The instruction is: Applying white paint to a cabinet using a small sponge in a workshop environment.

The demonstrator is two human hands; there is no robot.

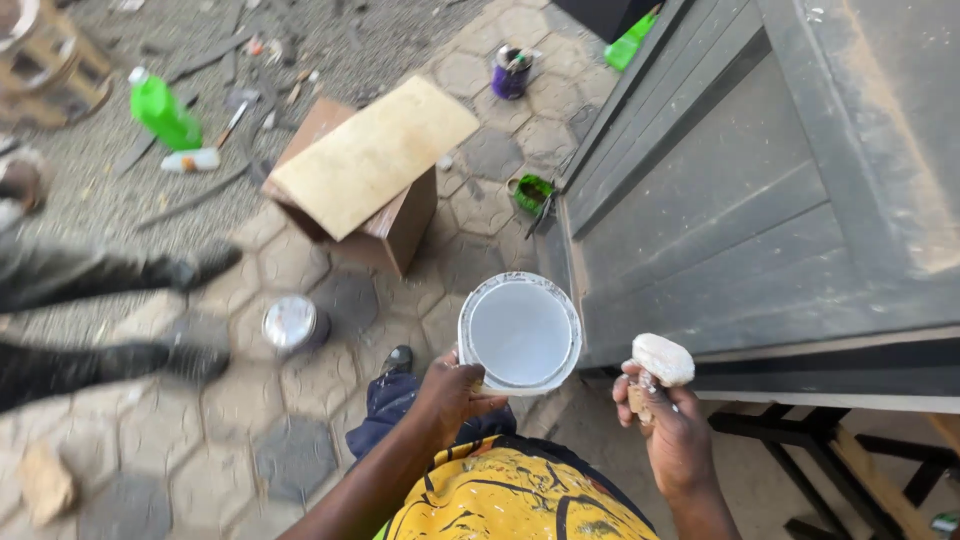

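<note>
Low in the frame, the left hand (452, 392) grips a white paint tin (520, 333) at centre; the right hand (672, 432) clasps a loaded brush (661, 362) beside the grey door (760, 190). A tilted tin could spill onto the paving (300, 440)

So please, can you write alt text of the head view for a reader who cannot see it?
The left hand holds a round tin of white paint and the right hand holds a white-tipped brush, beside a dark grey panelled door lying flat. A cardboard box stands on the paving.
</note>
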